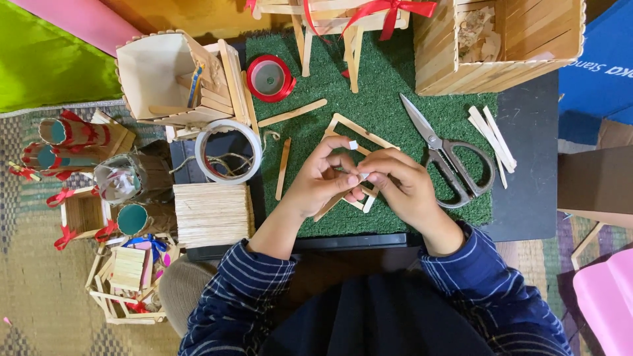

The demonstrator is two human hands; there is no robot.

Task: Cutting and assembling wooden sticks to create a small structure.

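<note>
both hands' fingers pinched on a small white tape piece (363,176) above the stick frame (361,135)

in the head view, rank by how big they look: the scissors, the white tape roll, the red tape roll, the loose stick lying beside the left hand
1. scissors
2. white tape roll
3. loose stick: longer than the red roll is wide, but far thinner, so these two are close
4. red tape roll
</note>
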